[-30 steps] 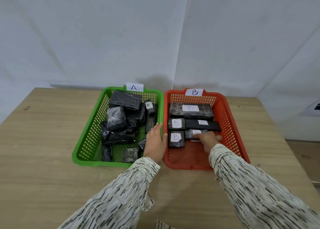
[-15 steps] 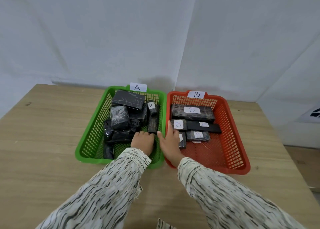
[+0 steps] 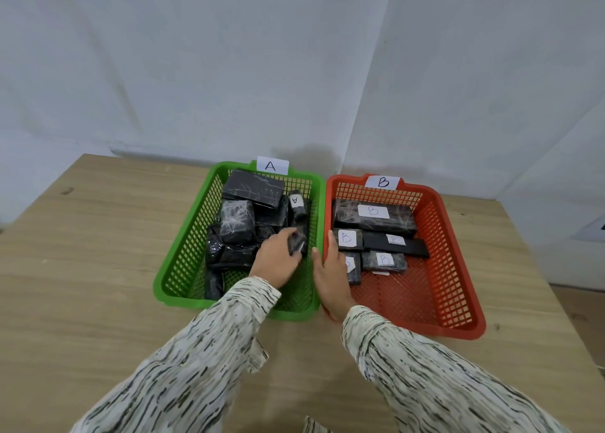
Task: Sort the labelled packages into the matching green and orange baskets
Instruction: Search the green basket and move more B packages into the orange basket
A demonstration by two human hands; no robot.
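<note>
Packages are sitting in both baskets already. Left hand (image 3: 276,262) is curling its fingers around a small black wrapped package (image 3: 297,243) inside the green basket (image 3: 183,256), near that basket's right wall; label on this package is not showing, so cannot tell which letter it is carrying. Right hand (image 3: 330,279) is lying mostly flat and open on the orange basket (image 3: 458,269) at its left rim, gripping nothing, thumb pointing toward the green side, fingers partly covering a B-labelled package (image 3: 353,269).

Green basket is carrying tag A (image 3: 271,166) and a loose heap of black wrapped packages, one roll showing an A label (image 3: 296,201). Orange basket is carrying tag B (image 3: 382,182) and about five packages lying flat in rows, B labels facing up. No packages are lying loose on the tabletop, so sorting is looking close to done; judging the held one as a last placement or a tidy-up.

Baskets are standing side by side, nearly touching, on a light wooden table (image 3: 82,269). White sheeting (image 3: 196,72) is hanging behind, creased. Patterned sleeves (image 3: 196,367) are filling the foreground.
</note>
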